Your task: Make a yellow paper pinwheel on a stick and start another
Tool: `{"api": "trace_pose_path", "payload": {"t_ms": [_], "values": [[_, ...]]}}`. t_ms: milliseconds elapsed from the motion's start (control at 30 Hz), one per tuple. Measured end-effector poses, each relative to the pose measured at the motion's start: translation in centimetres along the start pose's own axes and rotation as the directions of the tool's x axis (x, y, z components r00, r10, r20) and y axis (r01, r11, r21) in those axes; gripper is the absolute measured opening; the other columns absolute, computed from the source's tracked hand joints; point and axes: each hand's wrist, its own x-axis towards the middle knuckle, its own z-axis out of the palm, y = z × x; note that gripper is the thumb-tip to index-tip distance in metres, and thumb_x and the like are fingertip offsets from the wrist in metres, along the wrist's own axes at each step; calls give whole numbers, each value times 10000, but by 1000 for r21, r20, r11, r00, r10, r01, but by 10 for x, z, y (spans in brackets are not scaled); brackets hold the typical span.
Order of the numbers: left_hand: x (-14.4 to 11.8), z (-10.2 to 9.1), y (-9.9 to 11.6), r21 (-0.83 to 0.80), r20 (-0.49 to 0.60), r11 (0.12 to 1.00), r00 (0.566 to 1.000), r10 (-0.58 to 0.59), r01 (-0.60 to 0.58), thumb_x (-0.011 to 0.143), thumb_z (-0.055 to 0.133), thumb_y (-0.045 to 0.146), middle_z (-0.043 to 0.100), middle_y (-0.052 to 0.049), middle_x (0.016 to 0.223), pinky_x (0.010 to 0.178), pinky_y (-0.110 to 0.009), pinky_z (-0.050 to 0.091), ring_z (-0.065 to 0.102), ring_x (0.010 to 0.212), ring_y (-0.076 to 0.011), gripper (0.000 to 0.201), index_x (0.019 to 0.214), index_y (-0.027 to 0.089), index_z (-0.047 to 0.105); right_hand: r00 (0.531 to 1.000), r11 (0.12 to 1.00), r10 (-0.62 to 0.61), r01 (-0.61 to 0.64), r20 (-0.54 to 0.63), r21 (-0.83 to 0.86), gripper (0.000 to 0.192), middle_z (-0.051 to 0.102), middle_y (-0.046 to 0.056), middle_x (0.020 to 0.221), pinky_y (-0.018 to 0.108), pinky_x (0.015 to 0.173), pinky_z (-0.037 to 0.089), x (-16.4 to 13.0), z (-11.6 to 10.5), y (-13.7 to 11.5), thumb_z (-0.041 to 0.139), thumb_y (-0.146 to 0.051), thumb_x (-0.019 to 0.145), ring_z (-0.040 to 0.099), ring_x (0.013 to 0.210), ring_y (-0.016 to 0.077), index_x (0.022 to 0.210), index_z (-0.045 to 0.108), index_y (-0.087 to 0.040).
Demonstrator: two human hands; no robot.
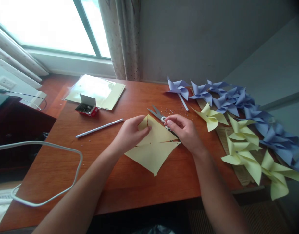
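My left hand point(133, 134) grips the left side of a yellow paper square point(153, 154), thumb on top. The sheet is turned like a diamond, with slits running in from its corners and a small hole near its middle. Above its right side is my right hand point(182, 130), with thumb and forefinger pinched together. Whatever sits between those fingertips is too small to make out. Just beyond the paper lie scissors point(157, 113) with their blades apart, the handles partly hidden by my right hand and the sheet.
A rolled paper stick point(99, 128) and a small open red box point(87, 109) of metal bits lie left, before stacked yellow sheets point(117, 94). Purple pinwheels point(200, 92) and yellow pinwheels point(242, 154) crowd the right. A white cable point(80, 165) loops at left; paper scraps point(176, 112) dot the table.
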Motion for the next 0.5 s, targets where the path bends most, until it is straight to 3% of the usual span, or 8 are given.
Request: {"api": "trace_pose_path", "payload": {"t_ms": [133, 300, 400, 500], "values": [[-3, 5, -3, 153, 79, 985, 995, 64, -76, 818, 668, 278, 630, 2, 716, 573, -227, 407, 544, 653, -150, 109, 830, 171, 689, 997, 993, -61, 65, 50, -93, 180, 749, 46, 1015, 336, 800, 558, -2, 10, 2, 698, -351, 887, 700, 916, 206, 1019, 730, -232], [-3, 7, -5, 254, 105, 960, 990, 96, -120, 854, 647, 314, 606, 11, 710, 553, -234, 382, 531, 638, -147, 126, 836, 189, 642, 993, 986, -94, 102, 68, -131, 88, 744, 27, 898, 319, 744, 553, -3, 14, 2, 688, -305, 884, 699, 829, 191, 908, 728, -231], [-2, 8, -5, 262, 47, 954, 990, 136, -144, 877, 642, 326, 694, -17, 856, 643, -251, 457, 620, 739, -171, 207, 1044, 206, 654, 995, 990, -88, 92, 43, -105, 90, 741, 25, 864, 315, 721, 549, -3, 14, 3, 694, -310, 879, 696, 793, 188, 869, 720, -225], [-3, 9, 1, 335, -125, 920, 959, 256, -203, 888, 632, 275, 724, -63, 1022, 799, -286, 496, 665, 909, -198, 254, 1131, 204, 644, 997, 995, -74, 74, 4, -72, 109, 744, 28, 865, 319, 725, 553, -2, 14, 5, 708, -330, 869, 696, 783, 190, 860, 713, -222]]}}
